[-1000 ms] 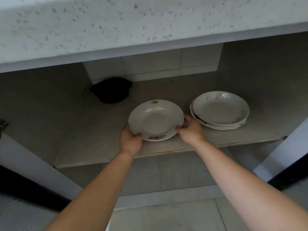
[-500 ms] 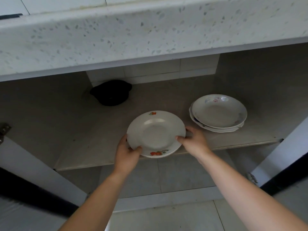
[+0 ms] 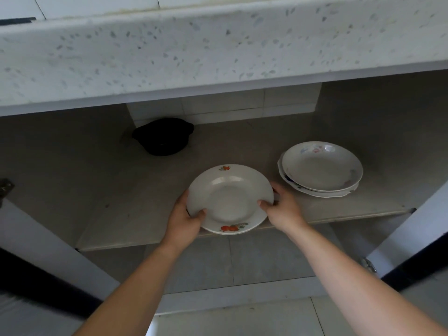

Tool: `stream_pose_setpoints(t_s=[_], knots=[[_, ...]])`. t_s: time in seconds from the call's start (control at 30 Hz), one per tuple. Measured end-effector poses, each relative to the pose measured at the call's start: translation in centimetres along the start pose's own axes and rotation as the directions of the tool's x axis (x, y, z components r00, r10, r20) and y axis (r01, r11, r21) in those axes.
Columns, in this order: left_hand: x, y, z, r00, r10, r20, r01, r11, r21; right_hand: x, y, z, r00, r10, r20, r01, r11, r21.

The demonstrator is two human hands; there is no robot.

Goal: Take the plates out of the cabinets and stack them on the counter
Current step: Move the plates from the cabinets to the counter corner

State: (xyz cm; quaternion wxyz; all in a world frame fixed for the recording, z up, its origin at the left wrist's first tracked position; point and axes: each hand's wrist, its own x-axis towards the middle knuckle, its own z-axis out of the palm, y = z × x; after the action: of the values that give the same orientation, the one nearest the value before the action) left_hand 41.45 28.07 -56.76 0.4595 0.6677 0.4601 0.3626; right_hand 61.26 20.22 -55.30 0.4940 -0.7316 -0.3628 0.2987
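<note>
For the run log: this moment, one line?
left hand, right hand: gripping fruit plate; position: at shelf edge; remaining: plate stack on shelf

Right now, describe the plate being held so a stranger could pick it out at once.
Under the speckled counter, look at the open cabinet's shelf. At its front edge a white plate is gripped by the left hand and the right hand. Unlike the stack of plates to its right, it has red-orange prints on its rim.
</note>
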Motion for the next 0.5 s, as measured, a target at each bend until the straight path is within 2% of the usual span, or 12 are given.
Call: stream_pose_setpoints(t_s=[0.5], knots=[[0.41,0.20,-0.44,0.999,-0.034,0.005,0.034,0.999,-0.016,0.51,0.11,-0.11,0.998,0.044,0.048,-0.045,0.998,0.032]])
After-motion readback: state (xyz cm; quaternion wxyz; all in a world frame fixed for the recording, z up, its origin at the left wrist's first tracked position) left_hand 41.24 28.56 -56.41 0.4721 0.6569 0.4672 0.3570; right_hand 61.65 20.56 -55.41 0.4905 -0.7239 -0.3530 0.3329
